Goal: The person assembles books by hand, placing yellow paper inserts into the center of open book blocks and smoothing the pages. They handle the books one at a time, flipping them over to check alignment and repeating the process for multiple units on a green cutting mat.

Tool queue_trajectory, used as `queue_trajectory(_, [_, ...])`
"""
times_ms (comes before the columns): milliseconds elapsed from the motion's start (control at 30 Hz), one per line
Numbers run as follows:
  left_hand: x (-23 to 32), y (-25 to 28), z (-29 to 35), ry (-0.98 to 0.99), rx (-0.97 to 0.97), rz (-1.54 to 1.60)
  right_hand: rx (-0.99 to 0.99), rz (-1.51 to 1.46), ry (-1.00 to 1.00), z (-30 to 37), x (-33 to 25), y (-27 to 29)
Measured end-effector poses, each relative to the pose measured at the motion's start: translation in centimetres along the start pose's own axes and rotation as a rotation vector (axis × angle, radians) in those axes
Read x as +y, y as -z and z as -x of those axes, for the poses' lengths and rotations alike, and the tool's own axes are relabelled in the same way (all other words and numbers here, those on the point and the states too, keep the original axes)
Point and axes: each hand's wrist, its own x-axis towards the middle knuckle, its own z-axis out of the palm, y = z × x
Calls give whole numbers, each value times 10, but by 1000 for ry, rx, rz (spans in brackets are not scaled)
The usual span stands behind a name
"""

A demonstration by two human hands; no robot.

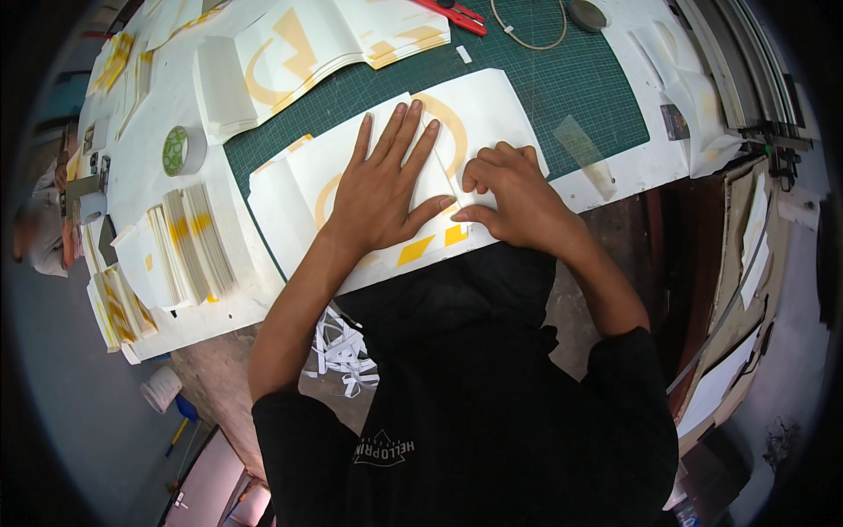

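A white printed paper sheet (487, 101) with pale orange curves and yellow blocks lies before me, partly over the green cutting mat (606, 97). A crease or edge runs down its middle. My left hand (378, 193) rests flat on the sheet, fingers stretched out and slightly spread, left of that line. Just right of the line, my right hand (518, 198) has its fingers curled in and its thumb pointing at the left thumb. White paper shows between its thumb and forefinger, and I see nothing in its grip.
Similar printed sheets (307, 53) lie beyond, near a red cutter (457, 13). A tape roll (183, 151) and folded paper stacks (189, 241) stand left. Right is a translucent plastic piece (586, 158). Paper strips (344, 351) litter the floor. Another person (46, 220) is far left.
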Motion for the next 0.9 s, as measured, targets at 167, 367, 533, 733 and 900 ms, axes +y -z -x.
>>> queue_trajectory(167, [0, 0, 0, -5, 1, 6, -13, 147, -19, 2, -9, -2])
queue_trajectory(367, [0, -4, 6, 67, -14, 0, -131, 214, -103, -3, -22, 5])
queue_trajectory(533, [2, -5, 7, 99, 26, 4, -87, 181, -96, 0, -20, 3])
queue_trajectory(733, [1, -4, 5, 92, 55, -3, -13, 79, -73, 8, -9, -5])
queue_trajectory(900, [-1, -6, 5, 89, 64, -16, 3, 63, -77, 9, -7, -8])
